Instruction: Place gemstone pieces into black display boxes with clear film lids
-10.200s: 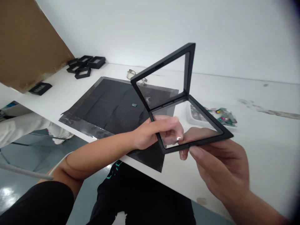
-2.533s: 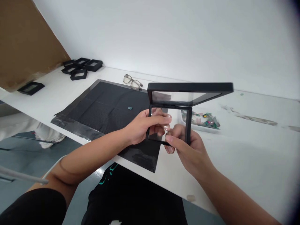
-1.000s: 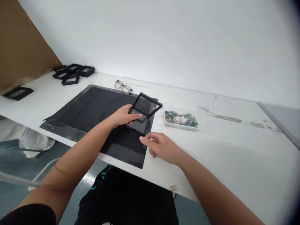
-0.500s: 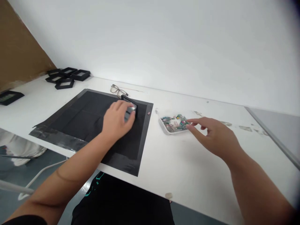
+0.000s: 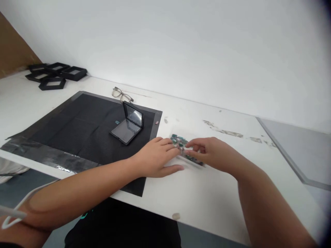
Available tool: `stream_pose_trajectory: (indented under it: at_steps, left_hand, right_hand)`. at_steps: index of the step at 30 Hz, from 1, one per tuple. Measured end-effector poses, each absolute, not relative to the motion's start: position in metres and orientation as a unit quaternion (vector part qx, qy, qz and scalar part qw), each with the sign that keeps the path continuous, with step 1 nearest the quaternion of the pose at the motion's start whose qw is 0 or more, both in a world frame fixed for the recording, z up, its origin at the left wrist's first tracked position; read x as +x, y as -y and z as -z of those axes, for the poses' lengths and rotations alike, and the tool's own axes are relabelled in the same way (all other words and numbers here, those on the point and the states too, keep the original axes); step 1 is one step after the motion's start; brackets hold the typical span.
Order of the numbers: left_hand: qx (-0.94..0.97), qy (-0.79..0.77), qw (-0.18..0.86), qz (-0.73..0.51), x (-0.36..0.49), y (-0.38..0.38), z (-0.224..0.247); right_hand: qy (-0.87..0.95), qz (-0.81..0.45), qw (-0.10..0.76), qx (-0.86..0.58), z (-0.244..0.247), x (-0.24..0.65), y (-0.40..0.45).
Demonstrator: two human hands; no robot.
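My left hand (image 5: 158,158) is at the near left side of a small tray (image 5: 201,164), its fingertips at the rim and the thumb spread away. Small shiny coloured pieces (image 5: 179,139), mostly green and clear, fill the tray; they are blurred. Over the tray, my right hand (image 5: 208,151) has thumb and forefinger drawn close together among the pieces. Whatever lies between those fingertips cannot be made out. A black hinged case (image 5: 126,131) stands with its lid up on the black mat (image 5: 85,124), apart from both hands. Its lid carries a clear, reflective panel.
Several black frames (image 5: 53,82) lie at the far left. Eyeglasses (image 5: 122,94) rest behind the mat. On the mat are a small teal piece (image 5: 117,122) and a pink piece (image 5: 156,123). A grey-edged board (image 5: 297,148) lies at the right.
My left hand has left the black case and moved right to the tray. My right hand has shifted left, deeper over the pieces. The view has turned somewhat right.
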State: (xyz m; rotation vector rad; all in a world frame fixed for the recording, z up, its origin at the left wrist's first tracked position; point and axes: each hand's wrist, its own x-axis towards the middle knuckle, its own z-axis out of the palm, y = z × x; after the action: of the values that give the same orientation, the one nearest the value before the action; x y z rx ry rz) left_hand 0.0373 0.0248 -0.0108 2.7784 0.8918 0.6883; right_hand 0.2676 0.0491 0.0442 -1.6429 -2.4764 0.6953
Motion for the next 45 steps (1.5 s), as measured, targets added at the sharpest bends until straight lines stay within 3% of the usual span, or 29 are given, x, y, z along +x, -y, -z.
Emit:
stream_pose_trajectory:
  at_steps: [8, 20, 29, 34, 39, 45]
  left_hand:
    - [0.933, -0.289, 0.067, -0.203, 0.028, -0.025, 0.011]
    - [0.945, -0.225, 0.059, -0.228, 0.028, -0.014, 0.011]
    - [0.945, -0.193, 0.048, -0.259, 0.028, -0.016, 0.017]
    - [0.949, -0.178, 0.072, -0.251, 0.027, -0.018, 0.017]
    - [0.948, -0.178, 0.075, -0.254, 0.026, -0.019, 0.014]
    - [0.925, -0.227, 0.082, -0.292, 0.028, -0.014, 0.007]
  right_hand:
    - [0.800, -0.197, 0.068, -0.563, -0.021, 0.248, -0.047]
    - [0.784, -0.211, 0.138, -0.567, -0.030, 0.256, -0.039]
    - [0.822, -0.190, 0.035, -0.535, -0.032, 0.241, -0.036]
    - [0.845, -0.204, 0.026, -0.493, -0.027, 0.236, -0.035]
    - [0.843, -0.228, 0.048, -0.486, -0.027, 0.237, -0.034]
    - [0.806, -0.229, 0.169, -0.518, -0.030, 0.247, -0.032]
